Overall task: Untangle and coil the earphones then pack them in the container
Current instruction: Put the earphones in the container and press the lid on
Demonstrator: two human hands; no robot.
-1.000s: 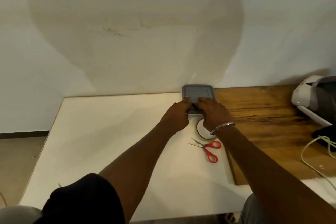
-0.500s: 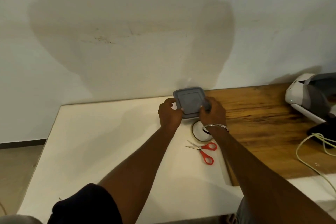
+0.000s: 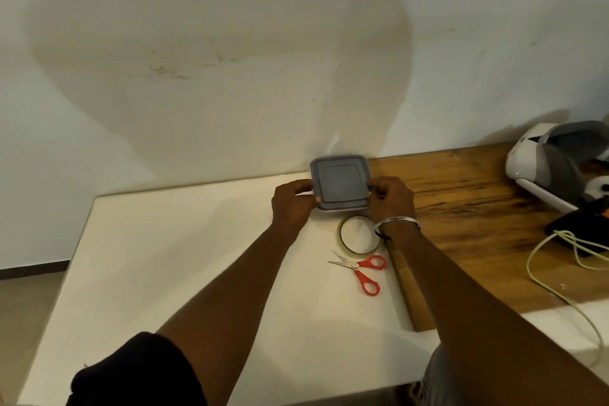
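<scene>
Head view
- Container: grey lid on, gripped between my two hands
- Left hand: fingers curled on its left rim
- Right hand: fingers curled on its right rim
- Earphones: not in sight; whether inside, I cannot tell
- Handling, my judgement: press both rims evenly so the lid seats flat
- Surface: white counter; wooden board right of my right hand; tape roll and red scissors nearer me than that hand
- Room: pale, stained wall beyond both hands
</scene>
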